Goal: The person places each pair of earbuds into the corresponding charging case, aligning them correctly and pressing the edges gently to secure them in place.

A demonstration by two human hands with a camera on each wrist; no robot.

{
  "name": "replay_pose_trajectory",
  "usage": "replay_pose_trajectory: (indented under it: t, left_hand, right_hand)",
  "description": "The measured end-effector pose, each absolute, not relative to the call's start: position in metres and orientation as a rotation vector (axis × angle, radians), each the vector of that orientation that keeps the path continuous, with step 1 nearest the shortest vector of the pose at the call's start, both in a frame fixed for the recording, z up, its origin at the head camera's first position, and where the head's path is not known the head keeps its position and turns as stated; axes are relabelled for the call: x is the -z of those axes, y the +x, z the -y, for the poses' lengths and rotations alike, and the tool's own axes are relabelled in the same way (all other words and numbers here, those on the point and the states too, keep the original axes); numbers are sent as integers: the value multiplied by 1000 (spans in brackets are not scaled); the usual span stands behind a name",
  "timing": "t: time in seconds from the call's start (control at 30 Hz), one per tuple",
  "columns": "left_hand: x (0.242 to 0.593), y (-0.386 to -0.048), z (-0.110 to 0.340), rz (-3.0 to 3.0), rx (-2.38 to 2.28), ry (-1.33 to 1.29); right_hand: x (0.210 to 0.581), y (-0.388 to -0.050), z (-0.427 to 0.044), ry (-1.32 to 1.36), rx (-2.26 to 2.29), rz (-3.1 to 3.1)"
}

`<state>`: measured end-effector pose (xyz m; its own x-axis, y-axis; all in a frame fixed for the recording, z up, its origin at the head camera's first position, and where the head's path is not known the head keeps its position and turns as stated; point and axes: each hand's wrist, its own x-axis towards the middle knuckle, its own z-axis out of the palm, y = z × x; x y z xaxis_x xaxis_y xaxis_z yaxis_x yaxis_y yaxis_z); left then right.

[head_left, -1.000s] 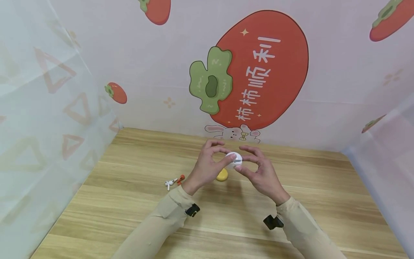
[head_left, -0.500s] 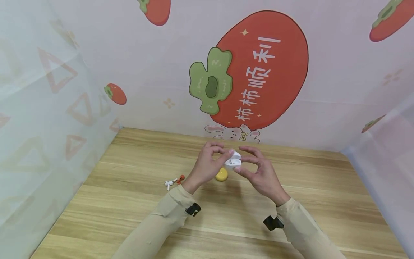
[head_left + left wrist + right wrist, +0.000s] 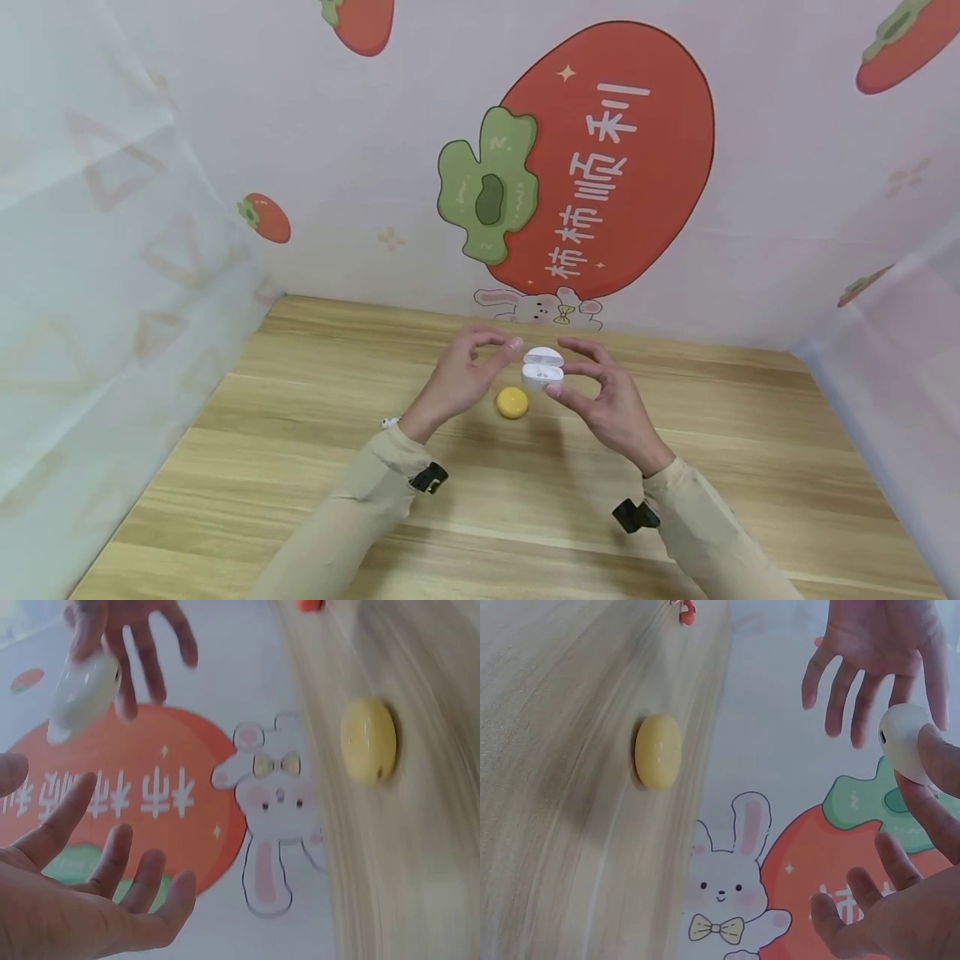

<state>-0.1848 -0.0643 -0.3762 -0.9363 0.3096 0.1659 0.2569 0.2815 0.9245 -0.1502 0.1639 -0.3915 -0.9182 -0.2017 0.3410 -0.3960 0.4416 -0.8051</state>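
My right hand (image 3: 611,408) pinches a white earbud case (image 3: 542,379) between thumb and fingers, above the table. The case's lid (image 3: 543,357) stands up, and its inside faces me in the head view. To the left of the case, my left hand (image 3: 461,375) is apart from it, fingers loosely bent with nothing in them. In the left wrist view those fingers are spread. A yellow rounded case (image 3: 512,402) lies on the table below the hands. A white earbud (image 3: 390,422) shows beside my left wrist, which hides what lies next to it.
A red-orange earbud (image 3: 687,611) lies on the wooden table (image 3: 300,467), partly in view in the right wrist view. A printed cloth wall (image 3: 360,150) rises behind the table, with more cloth at both sides.
The white case's lid has swung up. My left hand has let go of the case and moved left, now covering the red-orange earbuds in the head view. The right hand has stayed nearly still.
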Motion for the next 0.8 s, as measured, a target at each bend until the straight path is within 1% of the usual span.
replay_pose_trajectory:
  t: [0.23,0.4,0.63,0.8]
  left_hand:
    - [373,-188,90,-2541,-1744,573]
    - [375,-190,109,-2609,-1630,612]
    - [386,-191,133,-2730,-1383,703]
    - [396,-187,146,-2785,-1261,676]
  right_hand:
    - [392,-151,-167,509,-1496,2498]
    - [391,-152,-168,501,-1501,2503]
    - [390,-151,-171,485,-1500,2518]
    - [390,-150,-174,474,-1505,2525]
